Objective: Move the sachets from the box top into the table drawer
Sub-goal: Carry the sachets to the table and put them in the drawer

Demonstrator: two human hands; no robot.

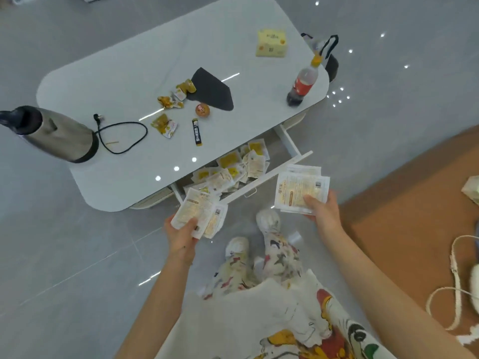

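My left hand point(182, 235) grips a small stack of white-and-yellow sachets point(197, 212) just in front of the open drawer's left end. A thicker stack of sachets point(298, 189) is held by my right hand point(322, 211), to the right of the drawer front. The white table drawer point(272, 171) is pulled out below the table edge and holds several loose sachets point(233, 168). The brown cardboard box top point(404, 216) lies at the right, with one pale sachet-like item point(471, 189) at the frame edge.
On the white table point(129, 81) stand a steel kettle point(51, 133) with its black cord point(124, 137), a cola bottle point(303, 82), a yellow box point(271, 44), a black cloth point(211, 89) and snack wrappers point(168, 102). My feet point(259, 231) stand on grey floor tiles. A white strap point(456, 281) lies on the box.
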